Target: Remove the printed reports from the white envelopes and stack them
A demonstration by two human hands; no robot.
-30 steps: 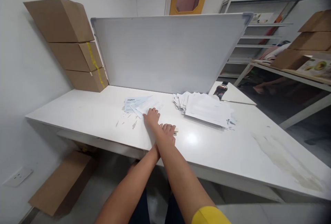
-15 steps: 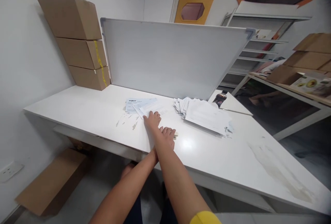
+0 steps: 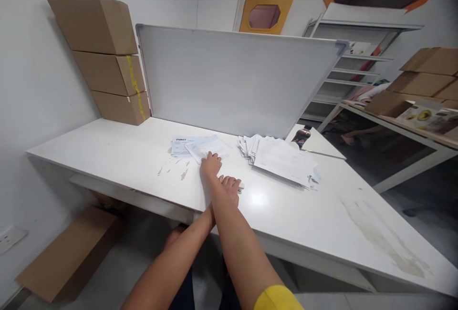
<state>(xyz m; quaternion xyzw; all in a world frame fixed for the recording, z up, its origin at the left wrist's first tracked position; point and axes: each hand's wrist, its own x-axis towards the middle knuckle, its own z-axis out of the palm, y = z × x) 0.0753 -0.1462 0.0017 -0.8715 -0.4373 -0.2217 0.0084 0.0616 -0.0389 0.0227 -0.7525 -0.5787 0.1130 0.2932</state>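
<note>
Head view: rectangular white paper sheets (image 3: pixel 212 144) lay flat, long axis roughly left-right.
Right hand (image 3: pixel 211 164): touched sheets; grip unclear.
Left hand (image 3: pixel 231 189): part-covered small cream object (image 3: pixel 242 186); grip unclear.

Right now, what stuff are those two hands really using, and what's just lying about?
In use, it seems:
papers at the right hand
small pale object, partly hidden by the left hand
maybe the bigger paper pile, untouched

Just about, probably:
dark bottle
whiteboard
three stacked cardboard boxes
low cardboard box
</note>
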